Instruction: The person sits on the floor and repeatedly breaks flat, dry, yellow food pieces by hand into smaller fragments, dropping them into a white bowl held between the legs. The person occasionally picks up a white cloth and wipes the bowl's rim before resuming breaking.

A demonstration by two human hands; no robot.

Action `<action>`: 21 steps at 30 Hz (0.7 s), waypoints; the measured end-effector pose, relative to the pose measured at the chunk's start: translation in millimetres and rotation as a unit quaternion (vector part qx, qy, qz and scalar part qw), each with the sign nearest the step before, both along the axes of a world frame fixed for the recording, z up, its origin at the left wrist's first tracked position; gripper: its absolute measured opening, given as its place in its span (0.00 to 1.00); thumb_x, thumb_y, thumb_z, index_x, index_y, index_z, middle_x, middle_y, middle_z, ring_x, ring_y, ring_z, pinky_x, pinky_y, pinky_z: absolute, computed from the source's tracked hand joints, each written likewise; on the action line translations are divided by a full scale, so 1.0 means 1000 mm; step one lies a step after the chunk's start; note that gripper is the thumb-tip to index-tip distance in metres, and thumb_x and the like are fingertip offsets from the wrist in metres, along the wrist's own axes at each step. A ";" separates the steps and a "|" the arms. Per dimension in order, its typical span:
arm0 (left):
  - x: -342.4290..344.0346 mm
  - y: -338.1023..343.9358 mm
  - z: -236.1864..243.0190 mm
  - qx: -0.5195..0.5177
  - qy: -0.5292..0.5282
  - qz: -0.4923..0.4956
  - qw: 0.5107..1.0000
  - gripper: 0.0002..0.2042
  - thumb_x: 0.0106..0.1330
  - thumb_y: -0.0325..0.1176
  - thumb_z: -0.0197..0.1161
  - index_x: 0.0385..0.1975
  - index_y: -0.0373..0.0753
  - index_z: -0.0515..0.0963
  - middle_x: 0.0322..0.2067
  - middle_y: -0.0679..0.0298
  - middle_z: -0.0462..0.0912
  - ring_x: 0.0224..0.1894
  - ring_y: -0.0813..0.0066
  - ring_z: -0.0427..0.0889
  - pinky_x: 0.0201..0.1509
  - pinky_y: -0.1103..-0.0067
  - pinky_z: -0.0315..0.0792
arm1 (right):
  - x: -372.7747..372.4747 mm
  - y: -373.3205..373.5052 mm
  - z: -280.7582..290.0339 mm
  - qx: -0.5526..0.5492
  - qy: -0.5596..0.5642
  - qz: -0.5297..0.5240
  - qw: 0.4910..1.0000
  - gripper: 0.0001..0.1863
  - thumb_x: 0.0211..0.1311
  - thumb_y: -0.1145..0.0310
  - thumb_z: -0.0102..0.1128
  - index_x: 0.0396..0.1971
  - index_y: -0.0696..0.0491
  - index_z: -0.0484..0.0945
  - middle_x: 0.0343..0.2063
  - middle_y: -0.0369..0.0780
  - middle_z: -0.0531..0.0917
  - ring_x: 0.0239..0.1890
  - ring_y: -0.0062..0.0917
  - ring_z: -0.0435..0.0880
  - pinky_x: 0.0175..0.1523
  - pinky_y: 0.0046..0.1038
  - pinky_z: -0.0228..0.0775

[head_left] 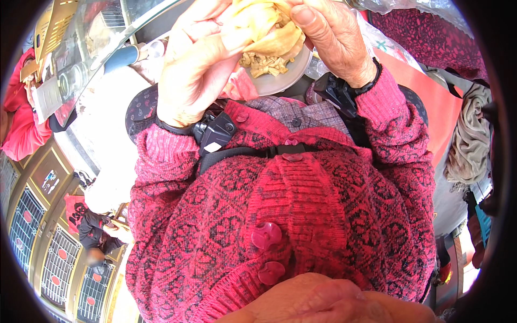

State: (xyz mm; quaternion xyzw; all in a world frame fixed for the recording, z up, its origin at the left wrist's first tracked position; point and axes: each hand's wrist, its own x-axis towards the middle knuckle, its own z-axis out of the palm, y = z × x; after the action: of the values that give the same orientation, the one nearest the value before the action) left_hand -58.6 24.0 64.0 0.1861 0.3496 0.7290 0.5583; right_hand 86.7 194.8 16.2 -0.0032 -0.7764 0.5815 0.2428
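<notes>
Between my two hands, at the top edge, is a soft, pale yellow folded sheet of food (264,27); its exact kind I cannot tell. My left hand (196,67) is closed on its left side, with some fingertips cut off by the picture's edge. On the other side my right hand (336,40) pinches the sheet, thumb on top and fingers partly hidden behind it. Directly below sits a pale round bowl (295,78) with crumpled yellow strips (266,65) in it. A pink cloth (240,86) shows beside the bowl, near my left wrist.
A glass pane (110,51) slants across the upper left, near a blue cylinder (121,58) and a yellow basket (56,21). A red surface (423,91) and a grey scarf (468,137) lie to the right. Two people, one in red (27,129), the other in dark clothes (94,229), are at left.
</notes>
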 end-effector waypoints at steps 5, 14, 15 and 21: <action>0.003 0.000 0.003 -0.051 0.132 0.006 0.990 0.26 0.64 0.22 0.63 0.64 0.28 0.72 0.61 0.55 0.78 0.61 0.67 0.79 0.66 0.75 0.71 | 0.004 0.000 0.000 0.018 0.010 -0.014 1.000 0.14 0.79 0.61 0.52 0.44 0.58 0.79 0.33 0.45 0.81 0.33 0.36 0.83 0.39 0.30 0.73; -0.001 0.013 -0.012 -0.048 0.591 0.009 0.805 0.28 0.72 0.39 0.63 0.69 0.34 0.69 0.48 0.56 0.78 0.49 0.65 0.79 0.55 0.73 0.72 | 0.011 -0.005 -0.009 -0.025 -0.096 0.034 0.994 0.15 0.79 0.60 0.52 0.46 0.58 0.78 0.34 0.43 0.81 0.33 0.29 0.82 0.40 0.30 0.73; -0.001 0.012 -0.014 -0.045 0.575 0.007 0.817 0.27 0.74 0.41 0.60 0.69 0.35 0.69 0.48 0.56 0.78 0.49 0.67 0.79 0.55 0.74 0.72 | 0.010 -0.006 -0.009 -0.026 -0.103 0.034 0.994 0.16 0.79 0.59 0.52 0.47 0.58 0.78 0.34 0.42 0.81 0.34 0.28 0.82 0.42 0.29 0.73; 0.007 0.005 -0.015 -0.102 0.319 -0.042 0.941 0.26 0.81 0.46 0.51 0.65 0.28 0.71 0.55 0.54 0.82 0.51 0.71 0.82 0.57 0.77 0.73 | 0.000 -0.020 -0.018 -0.183 -0.012 -0.090 0.979 0.26 0.78 0.52 0.53 0.58 0.60 0.70 0.48 0.43 0.80 0.52 0.25 0.80 0.59 0.28 0.71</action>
State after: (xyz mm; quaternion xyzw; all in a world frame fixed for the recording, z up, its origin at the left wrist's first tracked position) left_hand -51.8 28.6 48.7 0.3654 0.5737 0.5676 0.4639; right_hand 86.4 174.3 -1.7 -0.1248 -0.6564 0.6892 0.2803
